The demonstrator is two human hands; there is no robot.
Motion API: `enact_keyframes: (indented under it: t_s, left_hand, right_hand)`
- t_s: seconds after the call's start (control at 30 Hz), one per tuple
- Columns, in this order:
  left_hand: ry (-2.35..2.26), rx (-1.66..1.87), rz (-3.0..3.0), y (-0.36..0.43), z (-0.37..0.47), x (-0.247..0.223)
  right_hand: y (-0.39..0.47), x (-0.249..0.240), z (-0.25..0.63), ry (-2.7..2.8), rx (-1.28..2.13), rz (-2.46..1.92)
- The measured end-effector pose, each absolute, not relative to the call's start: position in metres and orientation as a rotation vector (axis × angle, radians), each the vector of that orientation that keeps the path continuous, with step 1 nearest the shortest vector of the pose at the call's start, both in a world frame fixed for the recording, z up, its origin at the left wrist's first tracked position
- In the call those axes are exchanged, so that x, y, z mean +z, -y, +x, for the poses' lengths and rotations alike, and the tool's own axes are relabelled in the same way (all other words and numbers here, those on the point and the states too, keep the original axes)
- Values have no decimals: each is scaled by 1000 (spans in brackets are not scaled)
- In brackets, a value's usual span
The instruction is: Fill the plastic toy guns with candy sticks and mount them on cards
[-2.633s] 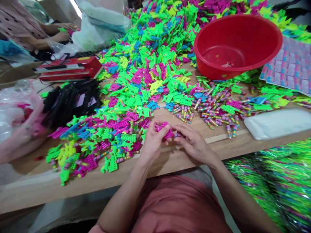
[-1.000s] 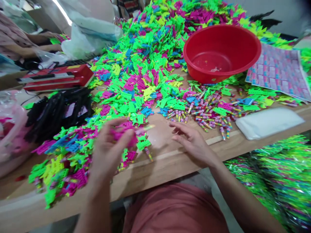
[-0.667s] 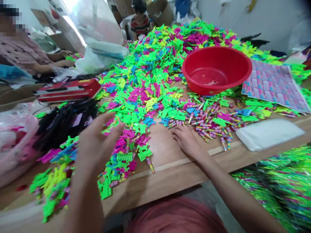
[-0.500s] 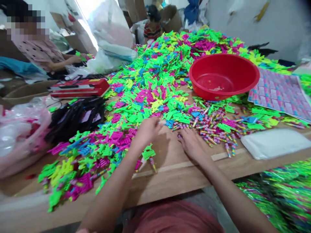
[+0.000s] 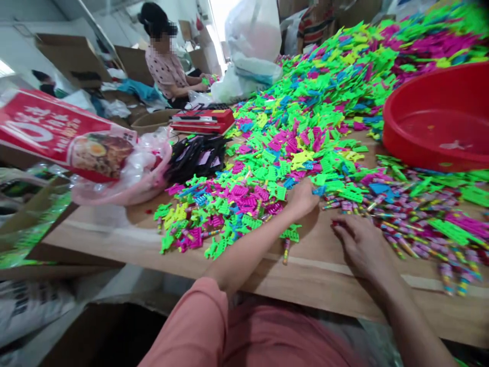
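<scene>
My left hand [image 5: 304,199] is closed at the near edge of the big heap of plastic pieces [image 5: 305,135]. A blue plastic piece [image 5: 319,190] shows right at its fingertips, but whether it is gripped is hidden. My right hand [image 5: 361,242] rests low over the wooden table, thumb and fingers drawn together around something small and dark red, mostly covered. Beside it lie many short printed sticks [image 5: 416,239] with pink, yellow and blue bands. Below my left wrist, a green plastic piece [image 5: 291,233] lies with a single stick [image 5: 286,252] at the table's front.
A red basin [image 5: 397,145] stands at the right. Black packets [image 5: 198,158], a red device [image 5: 202,122] and a pink bag-lined basket [image 5: 126,193] with a red food packet [image 5: 76,135] are leftward. A co-worker [image 5: 168,66] sits at the back left, handling green pieces.
The view has swung left, bringing the red food packet and boxes into sight. My left hand stays by the heap's edge; my right hand's fingers have drawn slightly away from the sticks.
</scene>
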State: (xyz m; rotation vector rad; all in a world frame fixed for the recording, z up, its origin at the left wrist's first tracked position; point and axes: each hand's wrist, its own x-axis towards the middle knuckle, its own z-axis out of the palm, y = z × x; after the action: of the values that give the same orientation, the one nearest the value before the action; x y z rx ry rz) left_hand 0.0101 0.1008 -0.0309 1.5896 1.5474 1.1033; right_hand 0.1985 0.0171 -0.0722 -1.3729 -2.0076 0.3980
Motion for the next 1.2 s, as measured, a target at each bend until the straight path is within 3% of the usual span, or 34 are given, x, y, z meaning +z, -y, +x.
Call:
enact_keyframes:
  t_s: [0.17,0.47,1.2]
  left_hand:
    - [-1349,1096,1435,-72,1,-17]
    - [-1086,1208,670,-24,-7,-3]
    - [-1115,1269,656,-5,7,-2]
  right_hand:
    - [-5,-50,185,1677,600,-1307]
    - [3,-36,159,1565,820,-1116]
    - [19,-36,157,1365,1134,-1044]
